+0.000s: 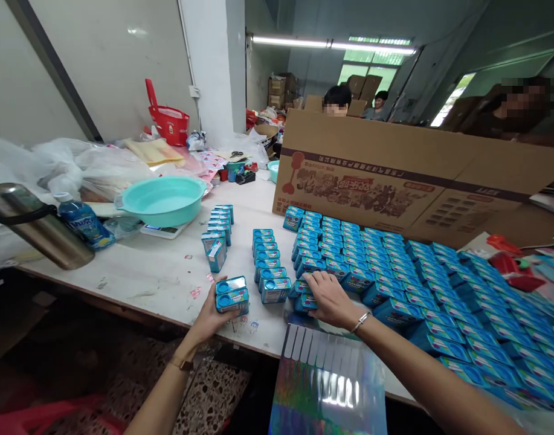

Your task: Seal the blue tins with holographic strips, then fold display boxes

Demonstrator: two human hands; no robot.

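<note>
My left hand (214, 313) is closed around a pair of small blue boxes (232, 297) at the table's front edge. Each has a round mark and lettering on its top. My right hand (327, 296) reaches over two similar blue boxes (304, 295), its fingers curled on them; the fingertips are partly hidden. Between the hands stands a short row of blue boxes (266, 260), and further left another row (220, 229). A large block of the same boxes (389, 272) fills the table's right side. Below my right hand lies a shiny holographic sheet (327, 386) with pale strips.
A large cardboard carton (371, 175) walls off the back of the table. On the left stand a turquoise basin (163, 202), a steel flask (41, 226) and a blue bottle (84, 220). A red basket (168, 121) sits behind. Other people are beyond the carton.
</note>
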